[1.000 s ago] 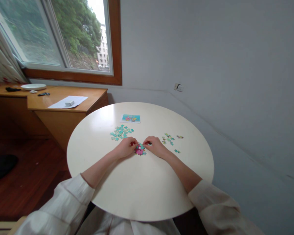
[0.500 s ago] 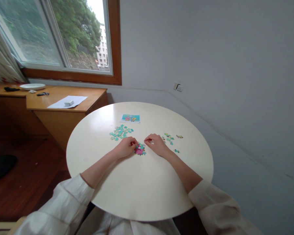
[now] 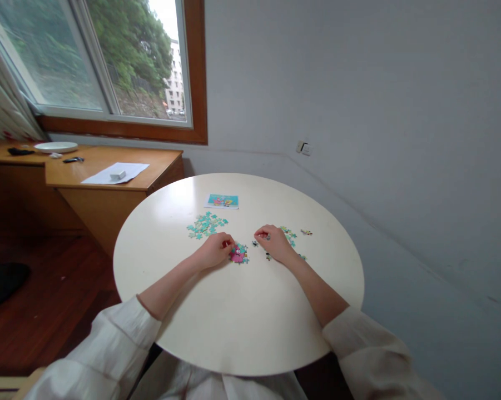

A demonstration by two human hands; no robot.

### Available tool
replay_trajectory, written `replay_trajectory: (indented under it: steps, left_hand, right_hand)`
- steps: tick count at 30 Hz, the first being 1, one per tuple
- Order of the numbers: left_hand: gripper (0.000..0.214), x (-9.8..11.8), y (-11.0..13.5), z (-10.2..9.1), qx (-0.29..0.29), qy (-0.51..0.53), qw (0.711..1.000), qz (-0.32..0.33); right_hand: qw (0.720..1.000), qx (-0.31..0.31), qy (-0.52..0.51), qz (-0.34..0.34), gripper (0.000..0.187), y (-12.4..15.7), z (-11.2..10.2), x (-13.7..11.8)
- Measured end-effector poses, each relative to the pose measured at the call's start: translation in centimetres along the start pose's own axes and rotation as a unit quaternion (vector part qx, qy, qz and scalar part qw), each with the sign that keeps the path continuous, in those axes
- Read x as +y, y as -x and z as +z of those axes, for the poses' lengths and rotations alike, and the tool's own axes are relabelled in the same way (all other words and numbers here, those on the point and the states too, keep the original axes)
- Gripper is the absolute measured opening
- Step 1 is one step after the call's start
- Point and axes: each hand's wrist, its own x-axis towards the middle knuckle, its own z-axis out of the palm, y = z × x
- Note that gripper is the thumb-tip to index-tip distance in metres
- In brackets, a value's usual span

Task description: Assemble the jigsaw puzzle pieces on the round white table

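My left hand [image 3: 215, 249] rests on the table with thumb and index finger pinched at the left edge of a joined jigsaw puzzle section [image 3: 239, 255], which shows a pink cartoon figure. To its right, my right hand [image 3: 276, 244] has its fingers drawn together; what they hold, if anything, is too small to make out. A loose puzzle piece [image 3: 255, 243] lies just below those fingertips. Another piece [image 3: 268, 256] sits beside the right palm. Beyond the right hand is a small group of pieces [image 3: 289, 233], partly hidden by it.
A heap of mostly teal puzzle pieces [image 3: 207, 224] lies beyond my left hand. Behind it is a picture card [image 3: 222, 201]. One yellowish piece [image 3: 306, 232] lies far right on the round white table [image 3: 233, 322]. A wooden desk [image 3: 162, 166] stands at the left.
My right hand has moved right and slightly away from the joined section, uncovering loose pieces near its fingers and palm. My left hand has stayed in place.
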Motion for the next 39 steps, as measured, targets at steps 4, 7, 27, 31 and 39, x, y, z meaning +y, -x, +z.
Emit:
replay_trajectory:
  steps: [4,7,27,31,39]
  left_hand:
    - [0.022,0.1,0.0,0.0,-0.001,0.001,1.000,0.000]
    - [0.022,0.1,0.0,0.0,-0.001,0.002,1.000,-0.001]
    - [0.023,0.2,0.0,-0.1,-0.004,-0.002,1.000,0.004]
    - [0.022,0.1,0.0,-0.1,0.001,-0.002,1.000,0.005]
    - [0.022,0.8,0.5,-0.5,-0.024,-0.044,0.992,0.118]
  right_hand:
    - [1.000,-0.005,0.002,0.003,0.011,0.0,0.0,0.1]
    - [1.000,-0.005,0.007,0.005,0.011,0.0,0.0,0.1]
    - [1.000,-0.023,0.001,0.010,0.012,0.1,0.0,0.3]
    - [0.999,-0.039,-0.005,0.006,0.012,0.1,0.2,0.7]
    - [0.999,-0.032,-0.003,0.014,0.014,-0.1,-0.1,1.2]
